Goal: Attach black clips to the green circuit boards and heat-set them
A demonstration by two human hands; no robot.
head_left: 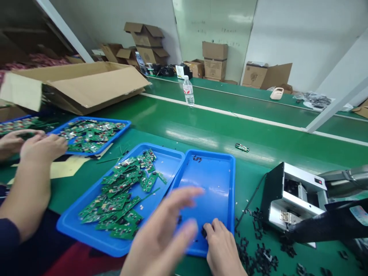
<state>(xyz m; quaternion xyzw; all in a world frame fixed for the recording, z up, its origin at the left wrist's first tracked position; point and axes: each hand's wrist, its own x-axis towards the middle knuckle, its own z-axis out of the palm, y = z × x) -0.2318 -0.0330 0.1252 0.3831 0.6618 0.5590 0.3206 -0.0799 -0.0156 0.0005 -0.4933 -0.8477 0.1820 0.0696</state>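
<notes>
My left hand [161, 234] hovers, blurred by motion, over the near edge of two blue trays, its fingers spread and holding nothing. My right hand [221, 247] rests at the near end of the nearly bare blue tray [232, 184], its fingertips pinched on a small black part [204, 232]. The blue tray to the left of it [162, 148] holds a heap of several small green circuit boards [120, 195]. A few more black bits lie at the far end of the bare tray.
A co-worker's hands [37, 147] work at the left beside a third blue tray of boards [92, 134]. A metal machine [293, 195] stands at the right, with loose black parts [258, 257] before it. An open cardboard box [80, 82], a water bottle [188, 90] and one stray board [242, 147] sit farther back.
</notes>
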